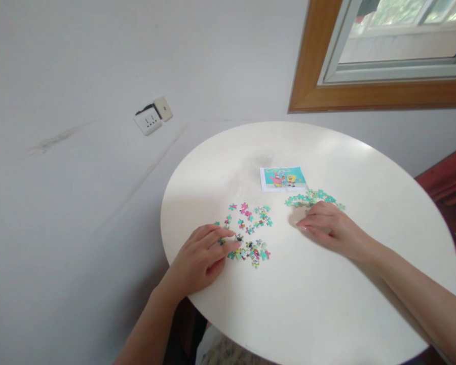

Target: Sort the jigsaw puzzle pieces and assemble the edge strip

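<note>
My left hand lies on the left part of the table, its fingers stretched out and apart over loose jigsaw puzzle pieces in pink, yellow and green. One dark-marked puzzle piece is right at its fingertips. To the right, my right hand is closed, thumb and fingertips brought together above the tabletop; whatever they hold, if anything, is too small to make out. Just behind it spreads a cluster of mostly green puzzle pieces, partly hidden by the hand. More pink and teal pieces lie between the hands.
A small picture card with a pink and a yellow cartoon figure lies behind the pieces on the round white table. The wall behind has a socket and a wood-framed window. Red fabric shows at the right.
</note>
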`<action>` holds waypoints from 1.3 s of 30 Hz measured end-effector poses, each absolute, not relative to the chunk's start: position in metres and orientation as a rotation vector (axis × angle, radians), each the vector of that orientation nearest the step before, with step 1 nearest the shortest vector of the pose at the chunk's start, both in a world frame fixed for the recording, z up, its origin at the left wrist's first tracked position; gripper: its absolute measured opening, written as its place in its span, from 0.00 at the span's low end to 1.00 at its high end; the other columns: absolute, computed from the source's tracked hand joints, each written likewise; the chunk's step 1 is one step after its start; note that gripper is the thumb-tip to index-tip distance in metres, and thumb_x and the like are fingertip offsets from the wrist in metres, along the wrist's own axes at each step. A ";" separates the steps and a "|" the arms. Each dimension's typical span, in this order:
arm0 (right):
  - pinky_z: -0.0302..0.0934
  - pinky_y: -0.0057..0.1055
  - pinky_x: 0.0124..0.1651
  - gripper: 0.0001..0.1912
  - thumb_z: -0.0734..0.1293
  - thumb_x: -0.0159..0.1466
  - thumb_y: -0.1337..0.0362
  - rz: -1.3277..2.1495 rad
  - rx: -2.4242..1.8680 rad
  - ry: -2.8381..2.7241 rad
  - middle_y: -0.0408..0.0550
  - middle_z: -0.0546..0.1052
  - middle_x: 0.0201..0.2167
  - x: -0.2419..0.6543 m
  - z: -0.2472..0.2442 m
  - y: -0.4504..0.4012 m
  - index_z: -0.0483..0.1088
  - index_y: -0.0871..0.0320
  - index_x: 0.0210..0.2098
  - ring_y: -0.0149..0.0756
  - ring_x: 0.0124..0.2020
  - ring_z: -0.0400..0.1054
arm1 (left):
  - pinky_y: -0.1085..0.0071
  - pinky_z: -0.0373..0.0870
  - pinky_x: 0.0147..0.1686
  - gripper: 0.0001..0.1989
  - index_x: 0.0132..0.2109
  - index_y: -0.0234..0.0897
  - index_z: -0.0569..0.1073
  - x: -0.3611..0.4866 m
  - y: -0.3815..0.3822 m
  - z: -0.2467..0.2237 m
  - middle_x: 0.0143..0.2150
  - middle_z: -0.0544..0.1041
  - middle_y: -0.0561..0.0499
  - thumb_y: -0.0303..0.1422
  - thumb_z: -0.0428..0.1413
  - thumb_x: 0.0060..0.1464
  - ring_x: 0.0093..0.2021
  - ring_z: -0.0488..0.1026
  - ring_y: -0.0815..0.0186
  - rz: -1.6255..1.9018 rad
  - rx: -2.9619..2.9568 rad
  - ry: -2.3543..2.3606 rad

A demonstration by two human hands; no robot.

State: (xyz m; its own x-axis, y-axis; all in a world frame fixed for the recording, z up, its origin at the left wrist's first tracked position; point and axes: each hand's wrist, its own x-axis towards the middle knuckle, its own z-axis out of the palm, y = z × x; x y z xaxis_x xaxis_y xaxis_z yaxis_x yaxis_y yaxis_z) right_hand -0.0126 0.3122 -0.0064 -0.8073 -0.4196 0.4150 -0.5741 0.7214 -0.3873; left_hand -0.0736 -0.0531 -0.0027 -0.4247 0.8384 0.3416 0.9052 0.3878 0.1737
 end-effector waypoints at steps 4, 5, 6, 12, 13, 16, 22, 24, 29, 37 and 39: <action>0.60 0.37 0.43 0.11 0.62 0.67 0.66 0.756 0.782 -2.615 0.50 0.77 0.34 -0.013 -0.004 0.311 0.76 0.54 0.43 0.39 0.38 0.69 | 0.57 0.65 0.57 0.16 0.50 0.45 0.76 -0.071 -0.052 0.000 0.54 0.75 0.50 0.24 0.53 0.58 0.54 0.68 0.58 -0.519 -1.599 -2.441; 0.60 0.37 0.43 0.11 0.62 0.67 0.66 0.763 0.785 -2.611 0.50 0.77 0.34 -0.013 -0.004 0.311 0.76 0.54 0.43 0.39 0.38 0.69 | 0.58 0.65 0.56 0.15 0.49 0.46 0.76 -0.070 -0.051 0.001 0.53 0.75 0.50 0.25 0.53 0.58 0.53 0.68 0.58 -0.529 -1.593 -2.438; 0.60 0.37 0.43 0.11 0.62 0.67 0.66 0.770 0.790 -2.609 0.50 0.77 0.34 -0.013 -0.004 0.311 0.76 0.54 0.43 0.39 0.37 0.69 | 0.58 0.65 0.56 0.14 0.48 0.46 0.76 -0.070 -0.051 0.001 0.52 0.76 0.50 0.26 0.54 0.58 0.53 0.69 0.59 -0.534 -1.584 -2.441; 0.60 0.36 0.42 0.10 0.62 0.67 0.66 0.786 0.801 -2.635 0.50 0.77 0.33 -0.013 -0.005 0.310 0.75 0.55 0.42 0.38 0.37 0.69 | 0.58 0.65 0.56 0.11 0.48 0.44 0.75 -0.072 -0.048 -0.001 0.52 0.76 0.50 0.29 0.55 0.60 0.52 0.69 0.59 -0.520 -1.555 -2.465; 0.60 0.37 0.42 0.10 0.62 0.67 0.66 0.788 0.803 -2.638 0.50 0.77 0.33 -0.013 -0.004 0.310 0.75 0.55 0.43 0.38 0.37 0.69 | 0.58 0.64 0.56 0.11 0.48 0.43 0.75 -0.072 -0.048 -0.001 0.52 0.76 0.50 0.28 0.55 0.60 0.52 0.69 0.59 -0.521 -1.550 -2.465; 0.60 0.37 0.42 0.10 0.62 0.68 0.66 0.792 0.804 -2.634 0.50 0.77 0.33 -0.013 -0.003 0.310 0.76 0.55 0.42 0.38 0.37 0.69 | 0.58 0.65 0.56 0.11 0.48 0.42 0.75 -0.074 -0.048 -0.003 0.51 0.76 0.49 0.27 0.54 0.60 0.52 0.69 0.60 -0.531 -1.529 -2.457; 0.61 0.36 0.41 0.11 0.61 0.68 0.63 0.799 0.784 -2.623 0.50 0.77 0.32 -0.012 0.000 0.309 0.76 0.53 0.42 0.39 0.36 0.70 | 0.58 0.65 0.55 0.14 0.51 0.40 0.74 -0.073 -0.049 -0.002 0.51 0.76 0.48 0.24 0.51 0.61 0.51 0.69 0.59 -0.544 -1.482 -2.451; 0.61 0.36 0.41 0.11 0.61 0.69 0.62 0.801 0.782 -2.618 0.50 0.77 0.32 -0.012 0.001 0.309 0.76 0.53 0.42 0.39 0.36 0.69 | 0.58 0.65 0.54 0.15 0.51 0.40 0.73 -0.072 -0.050 -0.002 0.50 0.77 0.47 0.23 0.51 0.60 0.51 0.69 0.59 -0.554 -1.462 -2.448; 0.61 0.35 0.40 0.11 0.61 0.69 0.62 0.802 0.783 -2.600 0.50 0.77 0.31 -0.012 0.001 0.310 0.76 0.54 0.41 0.38 0.35 0.69 | 0.58 0.64 0.56 0.13 0.52 0.40 0.74 -0.072 -0.049 -0.002 0.51 0.76 0.47 0.27 0.53 0.60 0.52 0.69 0.58 -0.505 -1.478 -2.453; 0.61 0.36 0.42 0.11 0.61 0.69 0.64 0.780 0.790 -2.634 0.50 0.77 0.33 -0.012 -0.001 0.311 0.75 0.54 0.42 0.38 0.37 0.69 | 0.55 0.61 0.60 0.19 0.59 0.52 0.70 -0.076 -0.046 -0.001 0.65 0.65 0.51 0.32 0.53 0.63 0.61 0.61 0.54 -0.334 -1.635 -2.513; 0.61 0.36 0.42 0.11 0.60 0.69 0.64 0.781 0.784 -2.636 0.50 0.77 0.33 -0.012 -0.001 0.311 0.75 0.54 0.43 0.38 0.37 0.69 | 0.54 0.61 0.60 0.18 0.58 0.52 0.72 -0.076 -0.048 -0.003 0.64 0.66 0.51 0.31 0.52 0.63 0.61 0.61 0.54 -0.350 -1.608 -2.497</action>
